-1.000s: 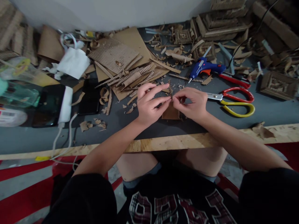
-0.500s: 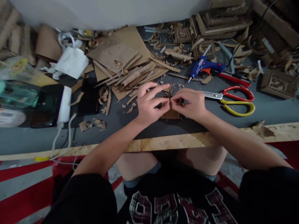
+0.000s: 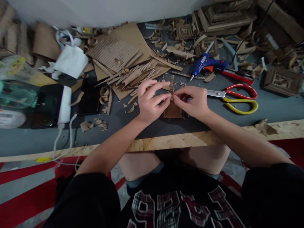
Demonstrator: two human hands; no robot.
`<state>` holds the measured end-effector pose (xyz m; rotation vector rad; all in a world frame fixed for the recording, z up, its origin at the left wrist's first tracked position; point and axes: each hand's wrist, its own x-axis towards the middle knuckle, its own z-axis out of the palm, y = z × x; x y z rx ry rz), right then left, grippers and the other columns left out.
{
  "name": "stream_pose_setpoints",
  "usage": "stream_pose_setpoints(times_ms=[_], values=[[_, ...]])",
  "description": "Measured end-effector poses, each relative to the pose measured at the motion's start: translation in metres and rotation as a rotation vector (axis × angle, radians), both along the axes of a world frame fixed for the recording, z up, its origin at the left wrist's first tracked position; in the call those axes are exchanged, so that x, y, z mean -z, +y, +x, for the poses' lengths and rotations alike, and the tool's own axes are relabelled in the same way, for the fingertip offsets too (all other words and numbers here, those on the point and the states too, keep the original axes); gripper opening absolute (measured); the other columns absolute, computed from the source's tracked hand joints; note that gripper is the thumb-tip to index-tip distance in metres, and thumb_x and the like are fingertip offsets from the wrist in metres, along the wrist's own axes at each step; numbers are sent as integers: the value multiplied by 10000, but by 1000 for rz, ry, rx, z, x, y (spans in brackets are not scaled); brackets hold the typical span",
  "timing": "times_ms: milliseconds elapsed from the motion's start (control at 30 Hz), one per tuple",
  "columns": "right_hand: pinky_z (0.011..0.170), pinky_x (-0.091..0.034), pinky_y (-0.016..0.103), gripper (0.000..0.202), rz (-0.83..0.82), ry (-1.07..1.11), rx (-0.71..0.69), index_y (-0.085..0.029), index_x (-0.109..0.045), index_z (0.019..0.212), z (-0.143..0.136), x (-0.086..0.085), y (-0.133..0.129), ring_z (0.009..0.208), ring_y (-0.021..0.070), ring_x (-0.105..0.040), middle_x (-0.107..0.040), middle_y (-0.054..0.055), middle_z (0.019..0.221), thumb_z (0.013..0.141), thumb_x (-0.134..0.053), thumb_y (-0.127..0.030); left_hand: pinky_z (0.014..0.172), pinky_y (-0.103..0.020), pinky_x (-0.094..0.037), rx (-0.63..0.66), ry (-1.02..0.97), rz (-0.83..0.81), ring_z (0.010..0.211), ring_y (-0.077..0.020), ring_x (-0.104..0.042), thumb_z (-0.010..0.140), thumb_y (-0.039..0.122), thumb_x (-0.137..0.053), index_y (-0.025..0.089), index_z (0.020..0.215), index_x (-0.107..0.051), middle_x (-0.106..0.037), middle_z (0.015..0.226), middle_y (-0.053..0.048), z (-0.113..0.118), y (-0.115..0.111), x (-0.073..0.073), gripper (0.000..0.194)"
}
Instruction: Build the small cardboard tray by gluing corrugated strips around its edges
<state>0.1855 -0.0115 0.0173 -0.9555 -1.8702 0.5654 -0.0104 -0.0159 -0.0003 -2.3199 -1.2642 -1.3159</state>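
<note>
While the bare left hand is pinching a thin, brown corrugated-cardboard strip | bare right hand is clamping it too, fingertips meeting | strip is poking out just beyond a brown rectangular cardboard piece

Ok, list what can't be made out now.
Head view, cardboard strip: lower end hidden by the fingertips of the left hand and right hand; grip unclear.
Head view, scissors: blade tips hidden behind the right hand.
Head view, white container: cut off by the left edge; label print too small.
</note>
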Motion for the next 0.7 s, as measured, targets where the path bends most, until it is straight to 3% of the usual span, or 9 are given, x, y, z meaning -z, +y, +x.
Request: stream_pose_setpoints(times_ms=[200,467,700], values=[[579,-471,241,106,76,-85,-30,-191,-701,774,2,0,2,576,102,-570,-692,6,682,856,-636,-206,1042,-548,-510,63,8,-72,1205,-284,-584,939,341,-637,292,874,-768,-739,1219,-47,-2,0,0,154],[554,-454,228,93,121,-76,-50,-200,-666,757,-1,1,3,585,98,-562,-683,1,699,839,-621,-195,1021,-559,-496,-7,-46,-113,1253,-327,-544,912,372,-674,290,828,-796,-671,1161,-94,-2,-1,-6,170],[523,-428,205,77,142,-34,-237,-189,-687,777,6,-3,10,559,71,-538,-671,-10,693,837,-646,-165,901,-426,-550,137,-104,-241,1173,-259,-574,877,388,-733,292,783,-807,-658,1168,-91,-9,12,-3,153]])
